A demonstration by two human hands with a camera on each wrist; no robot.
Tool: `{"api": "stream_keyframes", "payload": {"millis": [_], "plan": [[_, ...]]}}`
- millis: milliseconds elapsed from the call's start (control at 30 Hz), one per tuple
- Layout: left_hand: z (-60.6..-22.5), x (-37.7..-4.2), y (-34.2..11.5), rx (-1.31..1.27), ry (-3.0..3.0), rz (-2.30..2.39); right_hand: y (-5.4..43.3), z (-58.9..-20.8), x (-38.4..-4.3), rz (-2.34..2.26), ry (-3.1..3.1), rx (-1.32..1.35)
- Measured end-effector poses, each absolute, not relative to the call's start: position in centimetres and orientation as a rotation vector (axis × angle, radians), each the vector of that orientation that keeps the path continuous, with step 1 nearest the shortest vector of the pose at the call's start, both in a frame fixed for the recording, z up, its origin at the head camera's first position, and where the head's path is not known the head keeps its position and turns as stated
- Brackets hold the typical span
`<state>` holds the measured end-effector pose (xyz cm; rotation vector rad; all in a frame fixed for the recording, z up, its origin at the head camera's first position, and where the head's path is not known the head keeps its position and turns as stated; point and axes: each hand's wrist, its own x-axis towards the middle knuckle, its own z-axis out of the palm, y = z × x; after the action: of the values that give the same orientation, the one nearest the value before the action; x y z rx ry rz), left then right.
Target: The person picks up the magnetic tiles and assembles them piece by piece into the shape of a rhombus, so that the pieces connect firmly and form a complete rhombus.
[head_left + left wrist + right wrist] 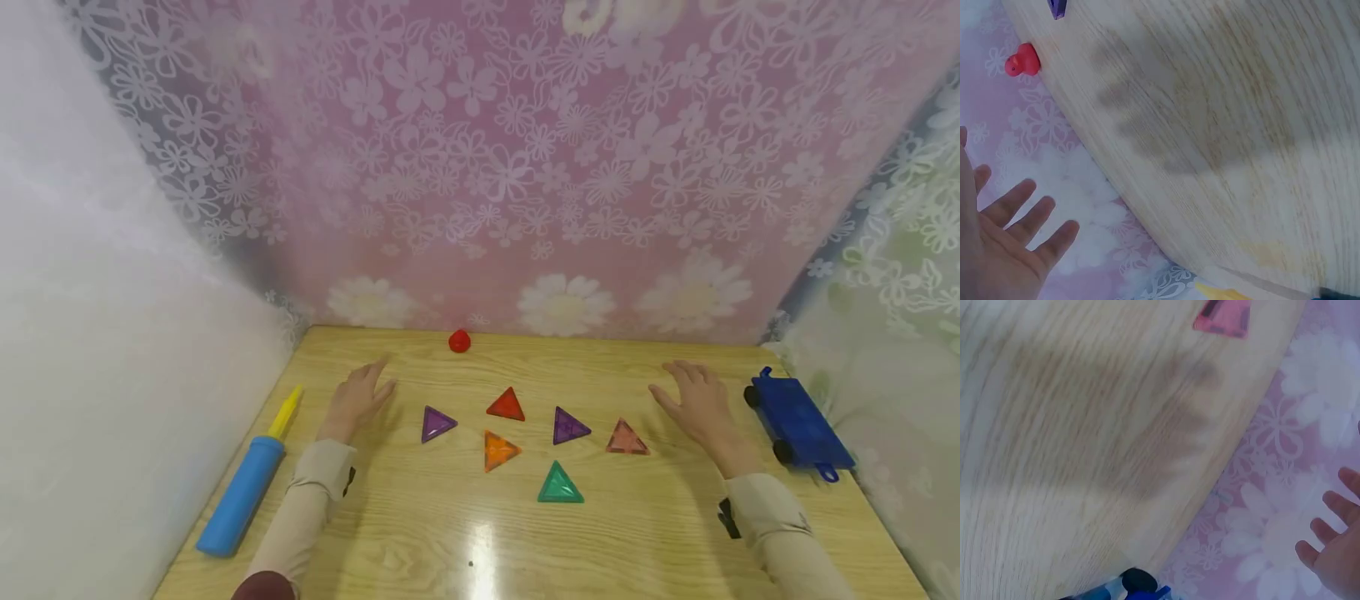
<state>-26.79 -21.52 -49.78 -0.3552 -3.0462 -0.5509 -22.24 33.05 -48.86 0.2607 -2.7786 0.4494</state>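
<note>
Several see-through triangular tiles lie flat in the middle of the wooden table: a purple tile (437, 423) at left, a red tile (507, 405), an orange tile (499, 451), a second purple tile (570, 426), a green tile (559, 484) nearest me and a pink tile (627, 437) at right. My left hand (358, 400) hovers left of the left purple tile, fingers spread and holding nothing. Over the right side, my right hand (697, 406) is raised with relaxed fingers, nearest the pink tile and also holding nothing. The left wrist view shows the left palm.
A red rubber duck (1022, 60) sits by the table's back edge. Along the left side lies a blue hand pump (242, 497) with a yellow nozzle. A blue toy cart (802, 422) with black wheels is at the right edge. Floral curtains enclose the table.
</note>
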Motion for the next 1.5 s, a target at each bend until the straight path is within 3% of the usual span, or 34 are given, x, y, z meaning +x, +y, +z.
{"api": "stream_keyframes", "payload": {"millis": [533,967,1500], "plan": [[-52.5,-25.1,-20.1,-0.553,-3.072,-0.786,27.8,-53.0,-21.6,0.499,-2.521,0.720],[-54.4,-23.7,-19.0,-0.733,-2.973,-0.853,22.7,-55.3,-20.7,0.538,-2.495,0.874],[-55.3,-22.1,-18.0,-0.728,-3.059,-0.746,17.9,-56.0,-19.3,0.650,-2.661,0.999]]}}
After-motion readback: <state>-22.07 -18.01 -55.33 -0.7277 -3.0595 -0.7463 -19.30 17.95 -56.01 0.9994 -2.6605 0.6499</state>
